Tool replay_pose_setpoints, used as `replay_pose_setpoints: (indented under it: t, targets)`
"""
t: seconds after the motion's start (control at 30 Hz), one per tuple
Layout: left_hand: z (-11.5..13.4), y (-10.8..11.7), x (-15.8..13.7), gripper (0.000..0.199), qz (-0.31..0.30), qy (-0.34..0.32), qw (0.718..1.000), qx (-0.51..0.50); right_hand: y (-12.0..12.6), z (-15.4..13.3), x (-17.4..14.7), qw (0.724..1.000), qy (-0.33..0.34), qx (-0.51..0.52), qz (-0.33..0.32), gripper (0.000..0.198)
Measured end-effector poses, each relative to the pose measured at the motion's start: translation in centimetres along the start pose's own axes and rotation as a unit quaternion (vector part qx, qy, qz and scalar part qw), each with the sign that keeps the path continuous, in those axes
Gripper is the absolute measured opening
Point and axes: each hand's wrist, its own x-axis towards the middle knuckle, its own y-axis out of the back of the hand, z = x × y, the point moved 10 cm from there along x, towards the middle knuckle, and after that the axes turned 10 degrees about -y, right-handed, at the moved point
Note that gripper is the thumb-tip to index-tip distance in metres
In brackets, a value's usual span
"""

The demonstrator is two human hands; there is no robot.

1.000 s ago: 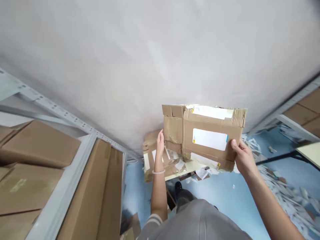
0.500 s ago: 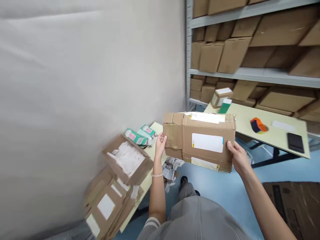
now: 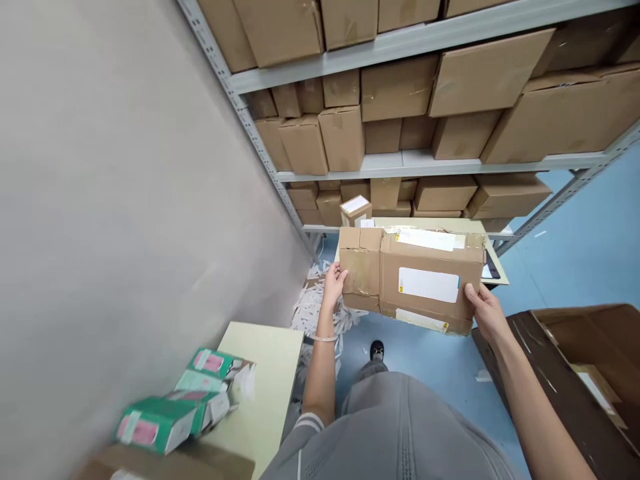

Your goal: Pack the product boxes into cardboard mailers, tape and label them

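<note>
A flattened cardboard box [image 3: 370,272] with white labels and strips of clear tape is held up in front of me. My left hand [image 3: 334,285] grips its left edge, thumb on the near face. On the opposite side, my right hand [image 3: 484,308] pinches the lower right edge, thumb on the face and fingers behind. Behind the box stands a table [image 3: 445,224] with a small labelled carton [image 3: 356,211] on it; the flattened box hides much of that tabletop.
Metal shelving [image 3: 400,47] packed with cardboard boxes rises ahead. A table [image 3: 265,350] at lower left bears several green-and-pink boxes [image 3: 145,423]. White paper scraps [image 3: 320,303] lie on the floor by the wall. A large open carton [image 3: 560,380] stands at right.
My view has turned right, toward the shelving and the far table. The flattened box stays in both hands, held much the same way. The large carton at right now shows more.
</note>
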Motion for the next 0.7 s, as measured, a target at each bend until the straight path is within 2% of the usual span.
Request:
replay_pose_setpoints:
  t: [0.1, 0.2, 0.33, 0.4, 0.53, 0.7]
  targets:
    - [-1.4, -2.4, 3.9, 0.017, -0.027, 0.009, 1.0, 0.004, 1.4, 1.0, 5.3, 0.999, 0.013, -0.05, 0.011, 0.053]
    - [-3.0, -3.3, 6.1, 0.015, -0.059, 0.025, 0.994, 0.084, 2.1, 3.1, 9.7, 0.992, 0.024, -0.12, 0.033, 0.054]
    - [-4.8, -2.8, 6.8, 0.015, -0.054, 0.046, 0.968, 0.239, 1.7, 5.7, 14.0, 0.958, 0.022, -0.271, 0.087, 0.046]
    - [-5.5, -3.0, 6.4, 0.016, -0.044, 0.07, 0.958, 0.274, 1.1, 6.3, 16.1, 0.936, 0.024, -0.338, 0.092, 0.037]
    - [-6.1, -6.8, 5.8, 0.016, -0.066, 0.07, 0.964, 0.25, 0.4, 6.0, 21.0, 0.902, 0.06, -0.425, 0.05, 0.024]
    - [-6.9, -12.3, 6.9, 0.014, -0.026, 0.076, 0.978, 0.195, 2.5, 4.4, 27.5, 0.883, 0.1, -0.457, 0.021, 0.022]
